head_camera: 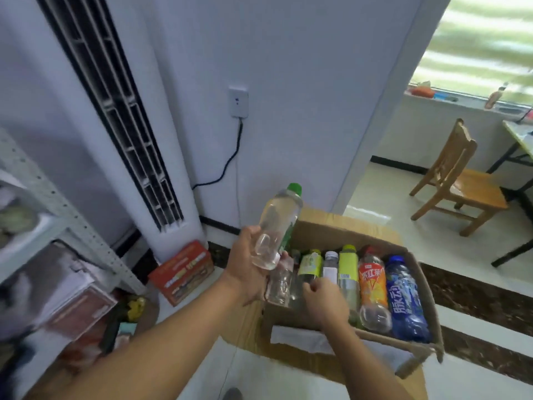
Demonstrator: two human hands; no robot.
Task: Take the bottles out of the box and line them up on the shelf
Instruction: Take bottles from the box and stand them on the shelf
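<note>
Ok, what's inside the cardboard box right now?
A blue bottle, an orange bottle and several more lie side by side. The right hand covers parts of others.

Office-type room or back storeroom, can't pin it closer. Floor-standing air conditioner plugged into a wall socket, slotted-steel shelf, tiled floor. Wooden chair beside a folding table, under a window with blinds.

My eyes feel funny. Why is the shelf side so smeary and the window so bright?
Head view: the grey metal shelf at the left edge is blurred, daylight washes out the striped window, and the brown cardboard box looks sharper.
</note>
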